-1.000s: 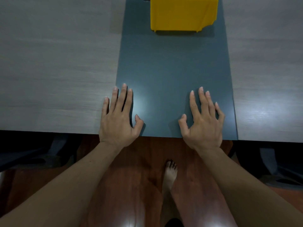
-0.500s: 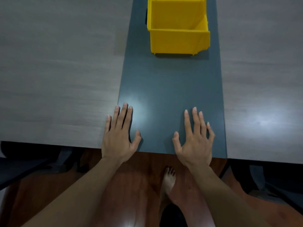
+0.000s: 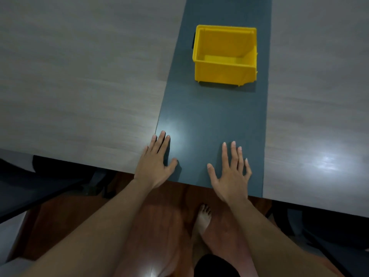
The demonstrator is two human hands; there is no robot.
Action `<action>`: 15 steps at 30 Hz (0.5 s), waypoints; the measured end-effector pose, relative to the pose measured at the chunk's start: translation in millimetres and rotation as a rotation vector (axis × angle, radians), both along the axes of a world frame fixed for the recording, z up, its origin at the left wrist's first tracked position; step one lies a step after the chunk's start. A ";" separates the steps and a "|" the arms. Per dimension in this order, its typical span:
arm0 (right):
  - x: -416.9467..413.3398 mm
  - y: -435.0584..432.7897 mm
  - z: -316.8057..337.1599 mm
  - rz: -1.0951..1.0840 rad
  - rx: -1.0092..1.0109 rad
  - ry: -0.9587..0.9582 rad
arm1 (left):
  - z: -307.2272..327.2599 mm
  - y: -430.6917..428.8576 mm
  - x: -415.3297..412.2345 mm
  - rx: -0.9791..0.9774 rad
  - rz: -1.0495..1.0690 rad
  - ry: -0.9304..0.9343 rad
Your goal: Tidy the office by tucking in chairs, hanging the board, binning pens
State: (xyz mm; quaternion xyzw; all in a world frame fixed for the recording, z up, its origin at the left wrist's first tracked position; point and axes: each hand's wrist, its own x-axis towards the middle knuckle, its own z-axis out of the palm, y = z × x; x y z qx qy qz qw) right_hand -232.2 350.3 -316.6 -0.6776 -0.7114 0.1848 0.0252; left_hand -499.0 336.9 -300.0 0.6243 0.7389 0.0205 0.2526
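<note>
A yellow plastic bin (image 3: 225,71) stands on the table's dark blue-grey middle strip (image 3: 211,116), past my hands; I see nothing inside it. My left hand (image 3: 156,162) lies flat and open at the strip's left border, near the table's front edge. My right hand (image 3: 231,172) lies flat and open on the strip, fingers spread, close to the front edge. Neither hand holds anything. Dark chairs show under the table at the lower left (image 3: 34,188) and the lower right (image 3: 327,232). No pens or board are in view.
Light wood-grain tabletop spreads on the left (image 3: 79,86) and right (image 3: 319,106) of the strip. Below the table edge is reddish wooden floor (image 3: 159,226) with my bare foot (image 3: 202,218) on it.
The view has tilted up and turned, so the yellow bin now shows whole and lower in the picture. Both hands stay flat near the table's front edge.
</note>
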 end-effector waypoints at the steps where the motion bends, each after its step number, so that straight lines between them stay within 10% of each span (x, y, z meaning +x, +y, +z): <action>1: 3.3 1.3 3.7 0.015 -0.047 0.024 | 6.4 -0.1 2.3 -0.021 0.020 -0.025; 8: 13.0 27.4 66.0 -0.061 -0.408 0.096 | 73.4 -30.2 -10.8 -0.162 0.034 -0.077; 15: -20.8 -46.0 153.9 -0.066 -0.356 0.263 | 181.6 -107.1 -56.0 -0.015 0.101 -0.093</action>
